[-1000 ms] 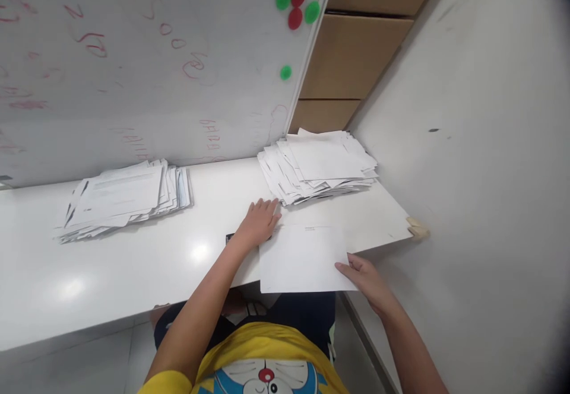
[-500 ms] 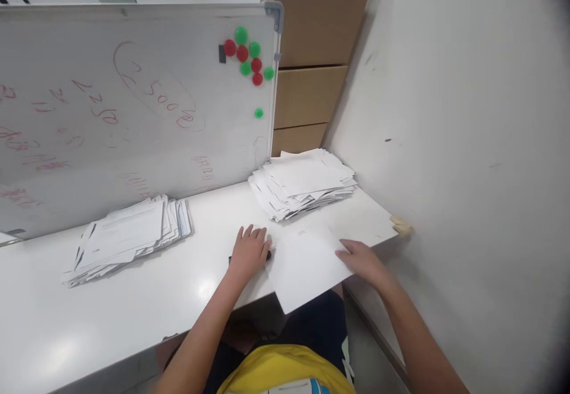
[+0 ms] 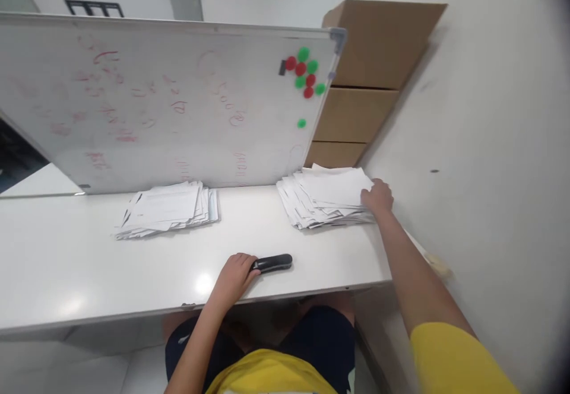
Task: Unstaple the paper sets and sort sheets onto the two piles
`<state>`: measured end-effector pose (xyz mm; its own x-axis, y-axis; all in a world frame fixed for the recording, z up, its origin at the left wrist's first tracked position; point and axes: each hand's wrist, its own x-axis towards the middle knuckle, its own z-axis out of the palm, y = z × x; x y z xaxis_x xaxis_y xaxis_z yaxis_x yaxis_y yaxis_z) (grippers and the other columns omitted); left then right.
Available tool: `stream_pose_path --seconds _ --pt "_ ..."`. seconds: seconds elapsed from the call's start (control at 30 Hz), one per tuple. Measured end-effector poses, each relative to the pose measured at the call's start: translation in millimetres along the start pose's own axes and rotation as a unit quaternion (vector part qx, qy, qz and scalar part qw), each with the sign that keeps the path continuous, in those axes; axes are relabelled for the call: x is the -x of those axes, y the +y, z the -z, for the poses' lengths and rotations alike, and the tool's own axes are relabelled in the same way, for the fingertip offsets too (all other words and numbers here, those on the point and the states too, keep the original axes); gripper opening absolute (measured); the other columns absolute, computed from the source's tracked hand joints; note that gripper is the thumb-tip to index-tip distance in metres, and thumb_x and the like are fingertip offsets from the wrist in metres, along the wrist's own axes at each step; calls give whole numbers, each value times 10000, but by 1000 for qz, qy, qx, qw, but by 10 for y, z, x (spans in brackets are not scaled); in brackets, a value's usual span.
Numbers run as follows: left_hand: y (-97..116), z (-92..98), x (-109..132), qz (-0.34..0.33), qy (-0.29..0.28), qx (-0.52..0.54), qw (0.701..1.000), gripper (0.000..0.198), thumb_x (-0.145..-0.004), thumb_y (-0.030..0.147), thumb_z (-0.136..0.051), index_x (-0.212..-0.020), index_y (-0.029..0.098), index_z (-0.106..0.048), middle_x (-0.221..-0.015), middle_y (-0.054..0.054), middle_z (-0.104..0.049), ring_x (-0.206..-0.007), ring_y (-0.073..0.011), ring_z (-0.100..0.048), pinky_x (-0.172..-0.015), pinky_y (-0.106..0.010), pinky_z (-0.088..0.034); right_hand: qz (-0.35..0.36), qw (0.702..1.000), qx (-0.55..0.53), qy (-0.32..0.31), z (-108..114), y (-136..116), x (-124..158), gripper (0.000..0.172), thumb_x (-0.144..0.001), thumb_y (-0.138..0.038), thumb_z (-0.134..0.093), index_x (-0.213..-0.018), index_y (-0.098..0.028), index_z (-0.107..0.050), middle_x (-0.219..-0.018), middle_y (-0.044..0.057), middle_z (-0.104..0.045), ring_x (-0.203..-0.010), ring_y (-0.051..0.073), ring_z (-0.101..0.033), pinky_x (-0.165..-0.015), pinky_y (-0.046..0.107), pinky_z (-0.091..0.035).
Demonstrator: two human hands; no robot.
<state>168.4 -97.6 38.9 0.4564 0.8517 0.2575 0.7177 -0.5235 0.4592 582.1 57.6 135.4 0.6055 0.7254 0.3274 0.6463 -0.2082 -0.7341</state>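
Observation:
My left hand (image 3: 237, 274) rests on the white table with its fingers closed round the left end of a black stapler (image 3: 275, 262), which lies flat near the front edge. Over at the right, my right hand (image 3: 379, 197) reaches to the right-hand stack of papers (image 3: 307, 207). Its thumb and fingers are closed on the right edge of the top sheet of paper (image 3: 338, 186). Part of that edge is hidden by the hand. The stack is uneven, with sheets sticking out at several angles.
A second stack of papers (image 3: 167, 207) lies on the left of the table (image 3: 249, 222). Behind stands a whiteboard (image 3: 187, 109) with red writing and round magnets (image 3: 301, 69). Cardboard boxes (image 3: 360, 115) are piled at the back right, beside the white wall (image 3: 499, 145).
The sheet in front of me is gone from there, and my right hand has moved forward to the right-hand stack. My left hand now grips the stapler, which shows more fully. The view has shifted.

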Motion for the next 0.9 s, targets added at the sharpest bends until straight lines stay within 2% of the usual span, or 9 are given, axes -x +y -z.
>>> stream_pose_path --seconds 0.13,0.23,0.3,0.4,0.5,0.63,0.73,0.8,0.9 --pt "-302 253 267 57 20 106 992 314 -929 396 -456 -1160 238 -600 -1116 -74 -656 -1046 -204 -599 -920 -377 -482 69 985 -58 145 54 -31 156 601 -757 -198 -616 -1308 -56 -422 -1355 300 -407 -1282 403 -370 -1040 545 -260" --pt "-759 598 348 123 141 59 981 321 -926 410 -418 -1065 221 -638 -1069 -80 -669 -1050 -221 -598 -945 -401 -464 145 968 -126 164 197 -23 557 600 -801 -222 -601 -1355 -129 -392 -1393 236 -387 -1250 321 -449 -1023 448 -366" --pt "-1091 839 282 151 216 -25 964 342 -915 413 -423 -1109 211 -618 -1122 -93 -652 -1155 -252 -540 -1021 -446 -395 186 955 -187 137 230 -3 957 556 -811 -263 -600 -1336 -184 -433 -1381 182 -426 -1235 295 -483 -998 436 -411" --pt "-1475 1080 61 143 230 -139 953 491 -854 443 -518 -1260 167 -526 -1347 -143 -522 -1332 -320 -368 -1090 -508 -283 142 957 -238 82 135 59 1610 472 -803 -311 -606 -1246 -177 -516 -1270 138 -535 -1190 286 -527 -986 479 -427" --pt "-1621 1112 -133 92 215 -196 952 346 -878 371 -492 -1128 159 -603 -1201 -161 -616 -1200 -323 -497 -1036 -521 -320 42 967 -250 31 -17 147 2148 398 -824 -338 -583 -1181 -164 -562 -1198 125 -585 -1154 275 -547 -983 481 -421" --pt "-1426 902 -185 31 230 -195 953 256 -926 250 -409 -858 183 -647 -858 -108 -693 -870 -237 -622 -852 -416 -439 -34 968 -248 -34 -76 155 2581 302 -836 -390 -561 -1037 -175 -629 -1078 101 -650 -1070 268 -579 -967 467 -421" --pt "-960 626 -113 -23 252 -185 950 215 -917 205 -436 -864 187 -643 -866 -91 -704 -843 -203 -635 -780 -364 -462 -77 945 -281 -147 -30 -61 2763 316 -802 -452 -606 -970 -189 -648 -998 97 -687 -985 269 -613 -918 448 -453" --pt "-520 433 -52 -114 247 -174 946 175 -902 183 -475 -868 213 -644 -864 -46 -716 -851 -165 -646 -797 -325 -475 -130 895 -351 -244 -8 -307 2860 395 -793 -480 -630 -1090 -218 -628 -1128 103 -674 -1007 268 -622 -890 431 -479" --pt "85 224 -2 -357 202 -157 898 130 -870 173 -553 -927 227 -656 -975 -31 -724 -946 -148 -648 -867 -292 -485 -214 789 -456 -352 -34 -671 2975 510 -810 -479 -633 -1269 -276 -549 -1314 83 -600 -1110 262 -604 -910 416 -493"
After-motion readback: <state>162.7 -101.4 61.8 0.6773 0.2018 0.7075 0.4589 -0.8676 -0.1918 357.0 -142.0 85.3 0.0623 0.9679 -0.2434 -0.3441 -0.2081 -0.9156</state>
